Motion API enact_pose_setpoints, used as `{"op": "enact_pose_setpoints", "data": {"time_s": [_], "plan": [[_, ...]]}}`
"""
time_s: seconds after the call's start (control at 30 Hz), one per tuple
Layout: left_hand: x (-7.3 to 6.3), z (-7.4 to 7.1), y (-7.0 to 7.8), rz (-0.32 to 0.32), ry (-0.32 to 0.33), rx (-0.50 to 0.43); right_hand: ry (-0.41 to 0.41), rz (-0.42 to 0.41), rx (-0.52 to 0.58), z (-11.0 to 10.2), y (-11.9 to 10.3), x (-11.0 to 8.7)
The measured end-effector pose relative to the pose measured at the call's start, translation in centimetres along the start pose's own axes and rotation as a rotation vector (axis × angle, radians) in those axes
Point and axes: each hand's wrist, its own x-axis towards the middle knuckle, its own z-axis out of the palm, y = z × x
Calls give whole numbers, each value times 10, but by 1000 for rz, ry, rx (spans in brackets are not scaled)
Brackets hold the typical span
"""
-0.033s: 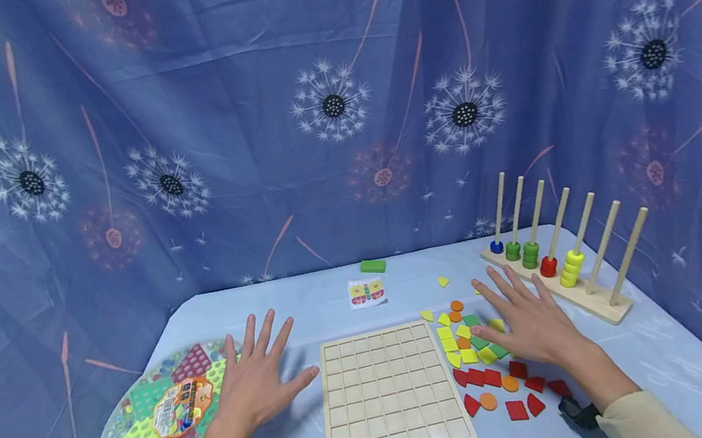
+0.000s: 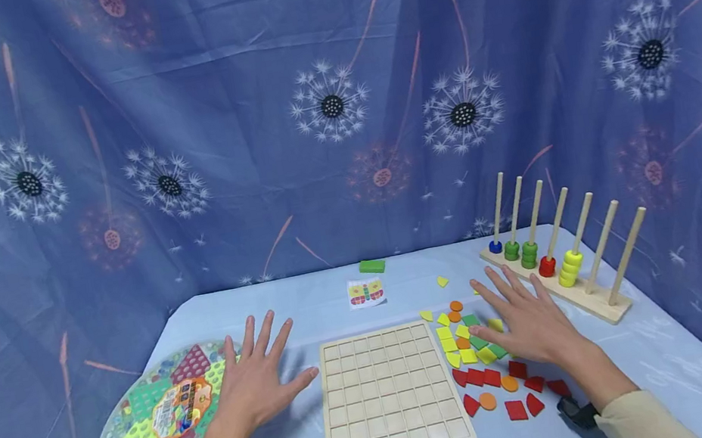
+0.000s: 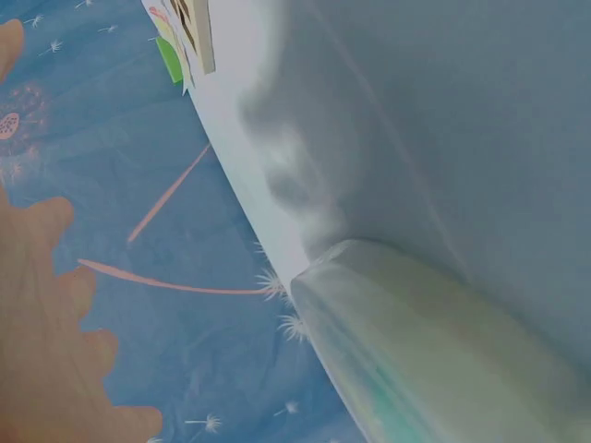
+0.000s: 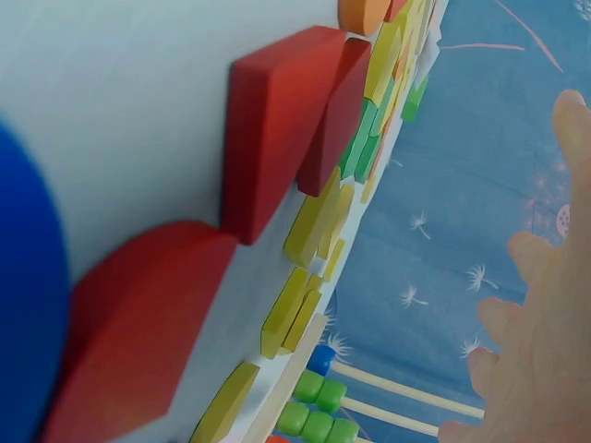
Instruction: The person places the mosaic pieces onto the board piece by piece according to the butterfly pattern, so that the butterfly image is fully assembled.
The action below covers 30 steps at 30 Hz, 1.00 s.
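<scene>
My left hand point(image 2: 257, 379) hovers with spread fingers between a round clear case point(image 2: 104, 434) of marbles and a wooden grid board point(image 2: 393, 396). On the other side of that board my right hand point(image 2: 528, 317), also spread and holding nothing, is over the scattered flat pieces. Yellow squares point(image 2: 468, 356), green pieces point(image 2: 471, 320) and orange discs point(image 2: 487, 401) lie near its thumb. Red pieces point(image 2: 516, 409) are spread nearer the front, and the right wrist view shows some red blocks point(image 4: 282, 120) up close. The grid board's cells hold no pieces.
A wooden peg stand point(image 2: 595, 303) with coloured beads stands at the back right. Behind the board lie a small butterfly picture card point(image 2: 366, 292) and a green block point(image 2: 372, 267). A blue dandelion-print curtain point(image 2: 257, 149) hangs behind the table.
</scene>
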Motion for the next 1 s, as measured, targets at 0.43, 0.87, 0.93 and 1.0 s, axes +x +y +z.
{"op": "enact_pose_setpoints", "data": {"time_s": [0.43, 0.87, 0.93, 1.0], "plan": [[-9, 12, 23, -158, -136, -795, 33, 81, 311, 11, 0, 0], [-4, 51, 21, 59, -289, -770, -138, 197, 626, 11, 1, 34], [-3, 55, 22, 82, -279, -719, -147, 218, 639, 13, 2, 37], [-2, 57, 23, 92, -264, -685, -146, 227, 645, 15, 4, 39]]}}
